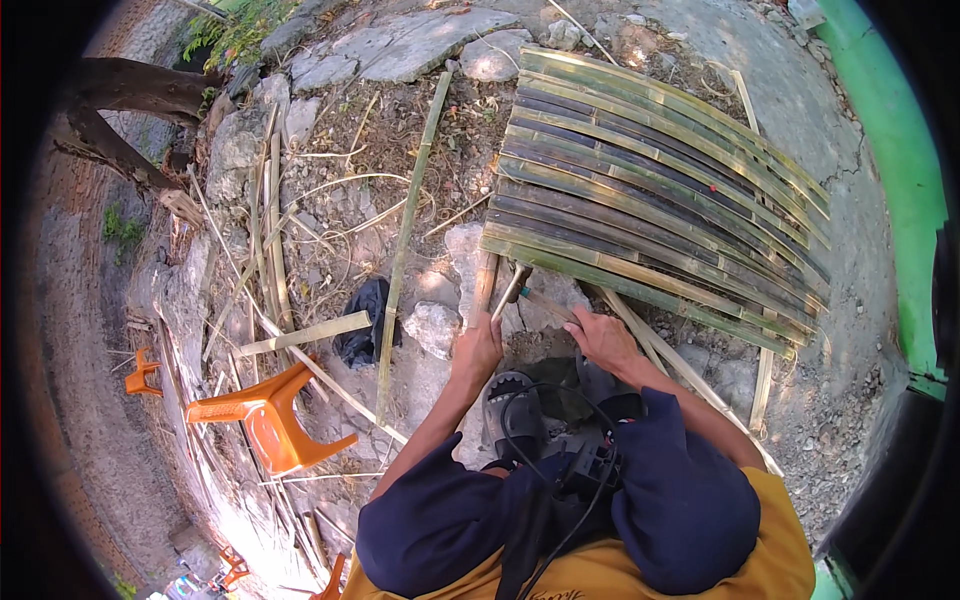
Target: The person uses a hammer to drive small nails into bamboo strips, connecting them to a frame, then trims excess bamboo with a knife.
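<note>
My right hand (603, 340) is closed around the handle of a hammer (550, 305), whose dark head is beside a short pale stick (507, 296). The lower end of that stick meets the fingers of my left hand (477, 350), which is closed. A brownish wooden bar (484, 282) also runs down to the left hand; exactly which of the two it grips is hard to make out. Ahead and to the right lies a panel of bamboo slats (650, 190), green, tan and dark, set side by side across bars, its near left corner just beyond both hands.
An orange plastic stool (275, 425) lies tipped over at left. A long bamboo strip (412, 240) and a black plastic bag (366, 322) are left of my hands. Loose strips (268, 230), rocks (432, 328) and a tree trunk (130, 150) are farther left. A green wall (890, 180) borders the right.
</note>
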`<state>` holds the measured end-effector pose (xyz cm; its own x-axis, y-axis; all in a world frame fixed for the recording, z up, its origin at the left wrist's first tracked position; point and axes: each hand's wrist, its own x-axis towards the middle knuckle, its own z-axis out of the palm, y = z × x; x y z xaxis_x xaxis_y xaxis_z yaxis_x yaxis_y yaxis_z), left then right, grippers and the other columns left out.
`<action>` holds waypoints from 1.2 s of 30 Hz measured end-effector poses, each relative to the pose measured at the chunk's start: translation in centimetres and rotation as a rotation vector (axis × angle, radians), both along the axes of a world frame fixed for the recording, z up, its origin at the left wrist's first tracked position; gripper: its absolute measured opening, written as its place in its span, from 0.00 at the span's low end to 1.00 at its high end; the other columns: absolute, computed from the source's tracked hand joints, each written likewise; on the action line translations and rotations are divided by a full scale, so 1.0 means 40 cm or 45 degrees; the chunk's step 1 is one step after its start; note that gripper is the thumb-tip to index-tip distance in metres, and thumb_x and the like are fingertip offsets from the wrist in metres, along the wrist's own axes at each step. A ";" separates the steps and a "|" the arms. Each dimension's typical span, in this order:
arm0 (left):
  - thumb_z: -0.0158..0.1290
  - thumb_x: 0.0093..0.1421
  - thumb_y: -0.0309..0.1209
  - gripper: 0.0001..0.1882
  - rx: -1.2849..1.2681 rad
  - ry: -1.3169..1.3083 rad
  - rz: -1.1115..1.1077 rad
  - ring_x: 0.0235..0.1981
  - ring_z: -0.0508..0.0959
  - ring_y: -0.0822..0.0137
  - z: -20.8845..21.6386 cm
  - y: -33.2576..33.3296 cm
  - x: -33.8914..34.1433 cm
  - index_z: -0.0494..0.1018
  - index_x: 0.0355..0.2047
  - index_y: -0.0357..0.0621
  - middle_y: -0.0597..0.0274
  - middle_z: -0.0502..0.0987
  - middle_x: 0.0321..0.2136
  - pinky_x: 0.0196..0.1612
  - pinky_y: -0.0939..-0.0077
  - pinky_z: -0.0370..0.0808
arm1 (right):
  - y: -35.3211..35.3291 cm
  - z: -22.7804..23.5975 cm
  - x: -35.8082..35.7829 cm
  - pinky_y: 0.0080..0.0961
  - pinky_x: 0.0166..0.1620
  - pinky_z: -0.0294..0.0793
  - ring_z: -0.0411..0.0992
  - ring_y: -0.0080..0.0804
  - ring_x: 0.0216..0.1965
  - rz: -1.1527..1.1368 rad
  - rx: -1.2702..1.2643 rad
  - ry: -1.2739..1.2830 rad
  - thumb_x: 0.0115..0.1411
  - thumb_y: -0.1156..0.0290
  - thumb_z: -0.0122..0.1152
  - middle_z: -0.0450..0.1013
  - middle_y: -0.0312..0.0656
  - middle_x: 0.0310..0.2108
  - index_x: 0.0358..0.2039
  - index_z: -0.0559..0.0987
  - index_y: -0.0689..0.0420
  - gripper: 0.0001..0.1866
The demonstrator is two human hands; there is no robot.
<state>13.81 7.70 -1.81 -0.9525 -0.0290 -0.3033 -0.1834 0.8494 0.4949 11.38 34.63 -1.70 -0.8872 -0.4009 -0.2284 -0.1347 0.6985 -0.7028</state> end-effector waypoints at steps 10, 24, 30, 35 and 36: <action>0.40 0.75 0.46 0.21 -0.181 -0.045 -0.048 0.27 0.81 0.30 -0.034 0.025 0.005 0.65 0.38 0.38 0.31 0.78 0.22 0.30 0.35 0.78 | 0.005 -0.024 0.010 0.58 0.36 0.74 0.76 0.68 0.32 -0.010 0.070 -0.095 0.70 0.55 0.55 0.77 0.61 0.27 0.42 0.74 0.60 0.18; 0.40 0.75 0.43 0.19 -0.103 -0.073 -0.005 0.29 0.78 0.26 -0.061 -0.048 0.038 0.68 0.39 0.37 0.27 0.76 0.23 0.33 0.33 0.75 | 0.018 0.001 -0.042 0.53 0.36 0.74 0.77 0.65 0.31 -0.030 -0.015 -0.246 0.67 0.56 0.59 0.76 0.62 0.25 0.44 0.78 0.62 0.20; 0.39 0.76 0.41 0.20 0.070 0.081 0.028 0.24 0.77 0.33 0.080 -0.023 0.011 0.68 0.35 0.37 0.33 0.74 0.20 0.27 0.41 0.72 | 0.053 0.077 -0.051 0.51 0.39 0.74 0.76 0.64 0.32 -0.018 -0.045 -0.089 0.65 0.55 0.61 0.76 0.61 0.25 0.46 0.79 0.62 0.22; 0.32 0.77 0.55 0.28 0.935 -0.572 0.333 0.13 0.59 0.73 0.141 -0.087 -0.027 0.66 0.35 0.45 0.69 0.63 0.16 0.16 0.75 0.58 | 0.086 0.117 -0.039 0.45 0.37 0.72 0.74 0.58 0.30 -0.016 -0.298 -0.175 0.67 0.56 0.58 0.75 0.55 0.25 0.46 0.78 0.64 0.21; 0.32 0.77 0.55 0.28 0.946 -0.576 0.339 0.13 0.59 0.73 0.151 -0.078 -0.039 0.66 0.35 0.45 0.69 0.63 0.16 0.16 0.75 0.58 | 0.091 0.116 -0.031 0.45 0.37 0.72 0.74 0.58 0.30 -0.011 -0.288 -0.181 0.67 0.56 0.58 0.75 0.55 0.25 0.46 0.78 0.64 0.21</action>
<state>12.25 4.59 4.23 -0.7279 0.1211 -0.6749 -0.6377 0.2423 0.7312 10.16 38.29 2.95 -0.8562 -0.4485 -0.2564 -0.0183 0.5224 -0.8525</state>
